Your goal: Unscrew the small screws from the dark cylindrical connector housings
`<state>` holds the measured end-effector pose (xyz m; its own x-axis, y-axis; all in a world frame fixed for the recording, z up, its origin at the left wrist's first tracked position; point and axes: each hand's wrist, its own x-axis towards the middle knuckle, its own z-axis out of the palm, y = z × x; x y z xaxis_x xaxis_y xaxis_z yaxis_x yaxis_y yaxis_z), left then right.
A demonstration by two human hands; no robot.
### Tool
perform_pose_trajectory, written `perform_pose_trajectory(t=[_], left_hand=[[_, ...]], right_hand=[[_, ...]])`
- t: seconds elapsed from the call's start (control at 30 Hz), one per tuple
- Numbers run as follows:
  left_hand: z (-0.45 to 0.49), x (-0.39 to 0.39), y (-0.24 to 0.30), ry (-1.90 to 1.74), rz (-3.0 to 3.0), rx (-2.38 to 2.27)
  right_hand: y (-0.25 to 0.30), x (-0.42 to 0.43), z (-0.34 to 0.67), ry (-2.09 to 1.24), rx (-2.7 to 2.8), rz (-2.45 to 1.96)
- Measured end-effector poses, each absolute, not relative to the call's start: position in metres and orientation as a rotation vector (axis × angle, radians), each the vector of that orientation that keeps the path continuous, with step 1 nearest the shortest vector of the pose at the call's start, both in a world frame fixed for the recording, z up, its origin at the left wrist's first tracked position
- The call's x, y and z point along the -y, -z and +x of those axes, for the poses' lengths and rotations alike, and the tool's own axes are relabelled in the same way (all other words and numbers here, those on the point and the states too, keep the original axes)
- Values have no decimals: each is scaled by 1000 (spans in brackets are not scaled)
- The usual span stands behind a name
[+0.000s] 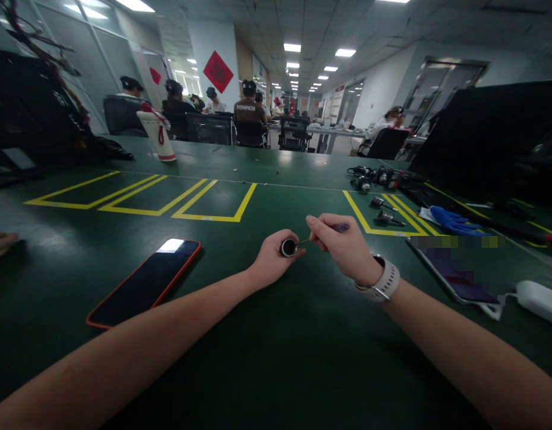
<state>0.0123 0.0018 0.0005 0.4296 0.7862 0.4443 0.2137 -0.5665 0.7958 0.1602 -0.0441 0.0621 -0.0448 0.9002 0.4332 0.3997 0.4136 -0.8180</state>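
Left hand [272, 263] grips a cylinder [287, 247], mouth facing me.
Right hand [345, 246] holds a thin tool [341, 227] pointing left; green table [240, 376], office [298, 24].

beyond the left grip [271, 263], the green worktop [276, 364] extends toward black chairs [293, 132]. ahead-left of the grip, a white pillar [208, 37] carries a red diamond sign [218, 71]. above the grip, ceiling lamps [345, 53] are bright; to its left are glass partitions [113, 54], to its right a metal-framed door [451, 83].
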Motion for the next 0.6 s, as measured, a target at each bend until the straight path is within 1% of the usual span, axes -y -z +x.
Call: perform_pose_trajectory(t=[0.23, 0.47, 0.6], left_hand=[[10, 2, -3, -1113, 2044, -856], [10, 0, 3, -1133, 2116, -849], [10, 2, -1, -1146, 2191, -878]], right_hand=[[-53, 47, 160, -631, 1578, -1068], [-59, 54, 157, -447, 1759, -1037], [-54, 50, 159, -597, 1698, -1025]])
